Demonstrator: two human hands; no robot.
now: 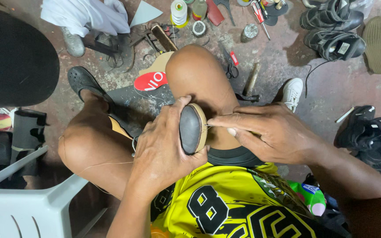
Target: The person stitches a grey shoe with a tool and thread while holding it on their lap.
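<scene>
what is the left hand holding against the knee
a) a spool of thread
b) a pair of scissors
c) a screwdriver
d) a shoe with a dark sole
d: the left hand wraps a shoe, dark sole facing up with a tan edge, while the right hand pinches at that edge.

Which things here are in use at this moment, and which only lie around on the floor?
In use:
- left hand gripping the shoe
- right hand pinching at its sole edge
- thin thread

Lying about:
- scissors
- hammer
- thread spool
- screwdriver
- black shoes
- white sneaker
</scene>
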